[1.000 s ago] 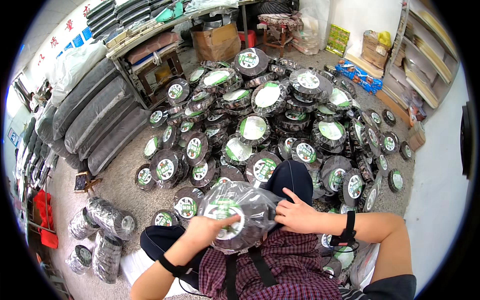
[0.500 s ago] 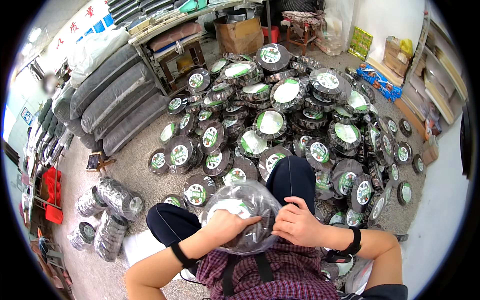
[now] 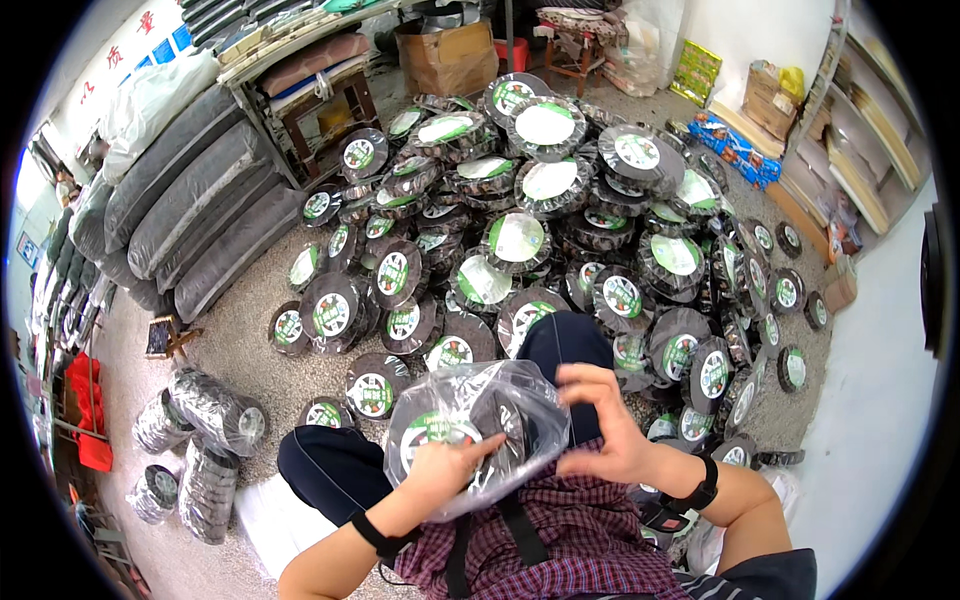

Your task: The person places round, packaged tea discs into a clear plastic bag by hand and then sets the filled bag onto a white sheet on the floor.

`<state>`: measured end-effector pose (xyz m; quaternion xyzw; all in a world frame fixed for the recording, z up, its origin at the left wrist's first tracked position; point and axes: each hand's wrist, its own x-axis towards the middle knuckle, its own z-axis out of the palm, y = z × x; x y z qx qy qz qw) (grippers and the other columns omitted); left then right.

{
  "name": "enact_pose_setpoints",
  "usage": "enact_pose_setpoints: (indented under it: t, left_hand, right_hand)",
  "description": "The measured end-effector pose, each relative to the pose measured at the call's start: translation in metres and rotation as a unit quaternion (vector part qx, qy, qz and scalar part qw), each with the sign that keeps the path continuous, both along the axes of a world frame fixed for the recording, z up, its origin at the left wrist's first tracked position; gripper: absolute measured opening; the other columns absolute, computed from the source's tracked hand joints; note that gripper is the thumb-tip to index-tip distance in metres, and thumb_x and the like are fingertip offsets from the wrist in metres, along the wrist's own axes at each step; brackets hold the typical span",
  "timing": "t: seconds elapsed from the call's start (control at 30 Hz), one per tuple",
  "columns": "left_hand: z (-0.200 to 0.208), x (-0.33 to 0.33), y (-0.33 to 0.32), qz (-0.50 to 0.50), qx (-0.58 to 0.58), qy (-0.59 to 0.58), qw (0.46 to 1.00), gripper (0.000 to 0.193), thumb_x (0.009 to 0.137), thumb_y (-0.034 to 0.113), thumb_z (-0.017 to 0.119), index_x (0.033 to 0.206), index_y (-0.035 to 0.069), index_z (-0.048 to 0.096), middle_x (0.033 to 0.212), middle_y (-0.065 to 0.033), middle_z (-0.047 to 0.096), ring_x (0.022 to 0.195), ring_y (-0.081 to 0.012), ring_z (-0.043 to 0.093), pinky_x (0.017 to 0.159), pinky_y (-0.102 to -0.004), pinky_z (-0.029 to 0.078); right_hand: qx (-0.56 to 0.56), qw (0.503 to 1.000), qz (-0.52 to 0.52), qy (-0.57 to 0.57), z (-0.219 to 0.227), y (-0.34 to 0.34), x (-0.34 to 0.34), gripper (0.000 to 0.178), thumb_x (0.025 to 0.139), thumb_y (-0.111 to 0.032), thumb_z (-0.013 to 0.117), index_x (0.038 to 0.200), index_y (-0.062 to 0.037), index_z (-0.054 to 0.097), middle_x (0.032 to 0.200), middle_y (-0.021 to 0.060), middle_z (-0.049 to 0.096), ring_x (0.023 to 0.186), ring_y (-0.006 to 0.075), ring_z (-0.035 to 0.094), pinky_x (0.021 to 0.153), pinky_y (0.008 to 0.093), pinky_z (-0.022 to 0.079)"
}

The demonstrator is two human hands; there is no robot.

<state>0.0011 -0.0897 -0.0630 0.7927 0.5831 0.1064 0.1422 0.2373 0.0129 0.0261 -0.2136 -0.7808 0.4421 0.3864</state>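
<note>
A dark, disc-shaped roll [image 3: 425, 430] with a round green and white label sits in a clear plastic bag [image 3: 535, 395] on my lap, over my thighs. My left hand [image 3: 445, 472] closes on the bagged roll from the near side, its index finger stretched across the dark face. Close by the bag's right edge is my right hand [image 3: 612, 435], thumb and fingers spread apart; whether a fingertip touches the film is unclear. Beyond my knees rises a big pile of similar labelled rolls [image 3: 518, 242], several wrapped in clear film.
On the left floor lie film-wrapped stacks of rolls [image 3: 210, 490] beside a small dark stool-like thing [image 3: 170, 338]. Long grey bagged bundles [image 3: 215, 210] lean by a workbench. A cardboard box [image 3: 448, 60] stands behind the pile. Shelving [image 3: 850, 150] lines the right wall.
My right hand has opened from a pinch at the bag's edge. The bag's right side has spread out. A wrapped roll with a pale label now shows atop the pile. The view has shifted slightly.
</note>
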Motion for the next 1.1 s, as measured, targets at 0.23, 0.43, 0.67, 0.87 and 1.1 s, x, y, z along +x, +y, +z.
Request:
enact_pose_setpoints:
  t: [0.23,0.43,0.67,0.87,1.1]
  left_hand:
    - [-0.016,-0.005,-0.038,-0.004,-0.097,-0.125,0.987,0.018,0.088,0.029,0.054,0.091,0.019,0.069,0.075,-0.0055,0.065,0.062,-0.0273,0.063,0.054,-0.0406,0.049]
    - [0.102,-0.097,-0.072,0.049,-0.070,0.012,0.996,0.021,0.076,0.028,0.070,0.070,0.009,0.062,0.063,-0.0059,0.057,0.060,-0.0258,0.060,0.053,-0.0364,0.046]
    - [0.080,-0.063,-0.050,0.161,0.053,-0.156,0.973,0.090,0.062,0.020,0.083,0.136,0.005,0.034,0.134,-0.0194,0.038,0.127,-0.0365,0.032,0.106,-0.0445,0.026]
    - [-0.022,0.013,-0.015,0.245,-0.205,-0.491,0.810,0.028,0.098,0.020,0.042,0.084,0.004,0.060,0.087,-0.0085,0.061,0.082,-0.0158,0.055,0.072,-0.0297,0.042]
    - [-0.057,-0.014,-0.010,0.174,-0.131,-0.958,0.185,0.027,0.099,0.028,0.042,0.110,0.004,0.049,0.066,0.0044,0.041,0.061,-0.0088,0.042,0.066,-0.0242,0.040]
  right_hand:
    - [-0.406,0.901,0.105,0.110,-0.090,-0.029,-0.085,0.022,0.096,-0.016,0.042,0.090,-0.0005,0.056,0.083,0.0073,0.057,0.082,0.0167,0.055,0.082,0.0287,0.043]
    - [-0.640,0.734,-0.003,0.228,-0.101,-0.011,-0.066,0.034,0.100,-0.028,0.039,0.073,-0.0092,0.043,0.063,-0.0002,0.039,0.060,0.0126,0.040,0.062,0.0296,0.039]
    - [-0.687,0.682,0.033,0.247,-0.115,-0.002,-0.067,0.031,0.100,-0.028,0.040,0.074,-0.0096,0.043,0.063,-0.0003,0.040,0.057,0.0124,0.038,0.059,0.0283,0.038]
    - [-0.656,0.739,-0.011,0.154,-0.102,-0.017,-0.080,0.030,0.098,-0.033,0.044,0.089,-0.0062,0.055,0.079,0.0059,0.057,0.079,0.0191,0.059,0.075,0.0340,0.048]
    - [-0.759,0.546,0.156,0.319,-0.117,0.005,-0.078,0.022,0.099,-0.027,0.041,0.093,-0.0084,0.052,0.053,-0.0071,0.026,0.042,0.0069,0.028,0.062,0.0264,0.045]
